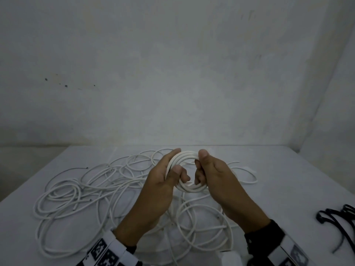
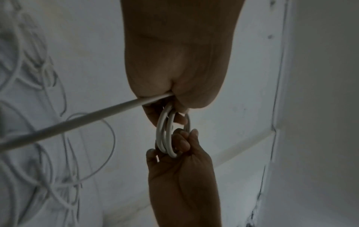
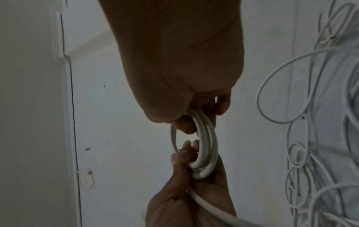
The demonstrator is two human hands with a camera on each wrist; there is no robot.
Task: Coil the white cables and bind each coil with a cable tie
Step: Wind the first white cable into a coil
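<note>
A small coil of white cable (image 1: 189,188) is held upright above the table between both hands. My left hand (image 1: 172,166) grips its left side, thumb inside the ring. My right hand (image 1: 200,166) pinches its right side, thumb on top. In the left wrist view the coil (image 2: 165,135) hangs from my left hand (image 2: 174,99) and a straight cable tail (image 2: 77,121) leads off to the left. The right wrist view shows the coil (image 3: 205,138) under my right hand (image 3: 194,113). No tie is visible on it.
Several loose white cables (image 1: 76,189) sprawl in tangled loops over the white table (image 1: 278,189), left of and beneath my hands. Black cable ties (image 1: 338,217) lie at the right edge. A white wall rises just behind the table.
</note>
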